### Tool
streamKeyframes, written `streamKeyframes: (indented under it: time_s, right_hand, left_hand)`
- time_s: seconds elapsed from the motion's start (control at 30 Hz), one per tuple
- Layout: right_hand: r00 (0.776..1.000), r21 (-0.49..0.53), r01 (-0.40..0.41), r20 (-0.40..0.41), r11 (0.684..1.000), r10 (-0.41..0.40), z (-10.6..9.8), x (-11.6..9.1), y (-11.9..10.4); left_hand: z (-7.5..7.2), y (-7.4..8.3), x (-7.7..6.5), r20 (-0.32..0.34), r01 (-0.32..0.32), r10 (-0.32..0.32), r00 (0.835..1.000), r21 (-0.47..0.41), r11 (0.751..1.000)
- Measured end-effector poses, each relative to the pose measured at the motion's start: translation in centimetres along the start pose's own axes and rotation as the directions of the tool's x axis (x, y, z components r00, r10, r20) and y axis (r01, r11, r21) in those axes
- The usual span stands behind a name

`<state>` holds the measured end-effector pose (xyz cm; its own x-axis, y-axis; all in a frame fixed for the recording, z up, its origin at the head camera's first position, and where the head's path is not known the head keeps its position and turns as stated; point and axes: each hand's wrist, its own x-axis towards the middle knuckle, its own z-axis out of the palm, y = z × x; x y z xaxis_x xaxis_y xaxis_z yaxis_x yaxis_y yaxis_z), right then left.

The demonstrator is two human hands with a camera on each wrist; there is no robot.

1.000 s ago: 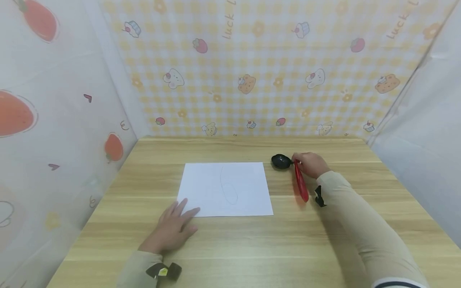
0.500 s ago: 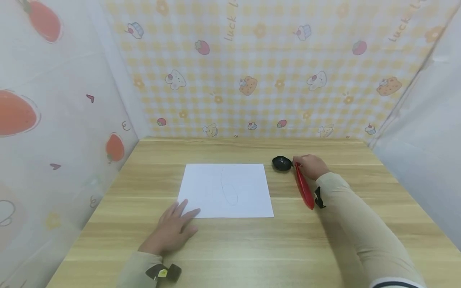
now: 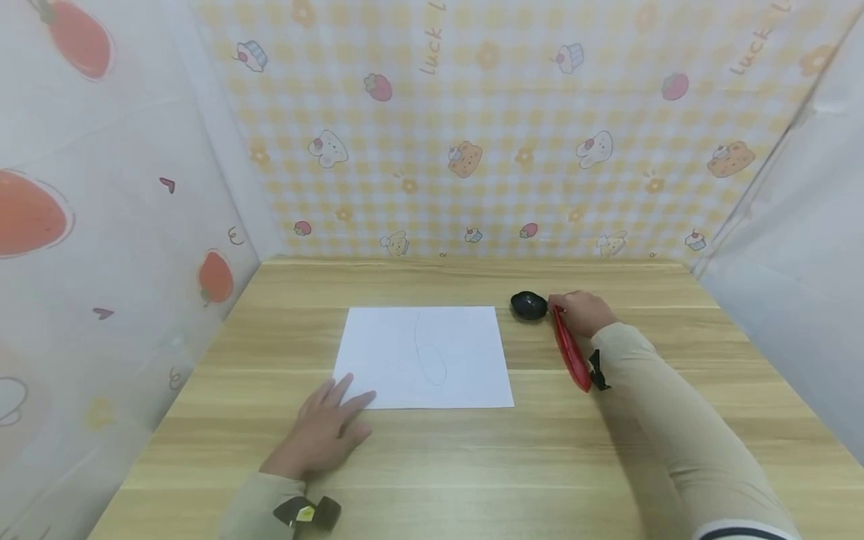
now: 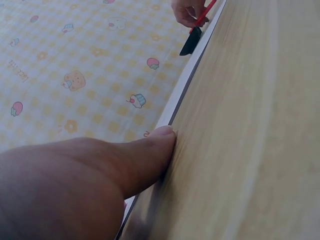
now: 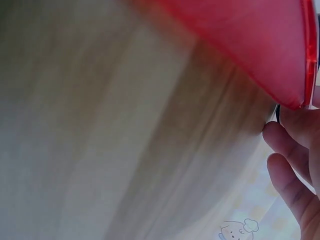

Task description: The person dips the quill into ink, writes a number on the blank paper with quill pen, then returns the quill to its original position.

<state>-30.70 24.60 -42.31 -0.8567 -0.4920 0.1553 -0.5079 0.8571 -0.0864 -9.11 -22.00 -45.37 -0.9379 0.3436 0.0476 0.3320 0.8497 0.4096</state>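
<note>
My left hand [image 3: 319, 427] lies with fingers spread, its fingertips on the lower left corner of a white sheet of paper [image 3: 381, 352]. A faint looped line [image 3: 432, 367] shows on the sheet. Right of the paper, my right hand [image 3: 583, 312] pinches the far end of a long, narrow, glossy red piece [image 3: 572, 352], which points back toward my sleeve. A black spoon bowl [image 3: 529, 306] sits just left of those fingertips; I cannot tell whether it and the red piece are joined. The right wrist view shows the red piece [image 5: 250, 45] broad and close, tapering to the fingers.
Everything lies on a light wood-grain table [image 3: 432, 465]. Behind it rises a yellow checked backdrop [image 3: 418, 172]. A fruit-print sheet [image 3: 135, 247] hangs at the left, and a plain white one [image 3: 803, 247] at the right. Black straps [image 3: 307, 512] circle the wrists.
The near end of the red piece has swung right, toward my right sleeve, while the right hand stays at nearly the same spot. The left hand and paper keep their places.
</note>
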Motion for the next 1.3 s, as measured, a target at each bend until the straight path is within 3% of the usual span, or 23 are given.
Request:
streamKeyframes:
  time_s: [0.7, 1.0, 1.17, 1.3]
  right_hand:
    - [0.998, 0.013, -0.046, 0.04, 0.999, 0.045, -0.9, -0.5, -0.2]
    - [0.996, 0.136, -0.089, 0.006, 0.987, 0.089, -1.1, -1.2, 0.1]
    - [0.985, 0.253, -0.157, -0.026, 0.955, 0.169, -1.4, -1.8, -0.4]
    - [0.972, 0.357, -0.198, -0.045, 0.913, 0.229, -2.0, -2.8, -1.8]
  left_hand:
    - [0.5, 0.0, 0.1, -0.043, -0.005, 0.003, 0.999, -0.039, 0.999]
    - [0.2, 0.1, 0.1, -0.071, 0.007, -0.013, 0.997, -0.09, 0.996]
    - [0.0, 0.1, -0.2, -0.146, 0.019, -0.04, 0.989, -0.14, 0.99]
    - [-1.1, 0.3, -0.1, -0.253, 0.06, -0.099, 0.962, -0.155, 0.986]
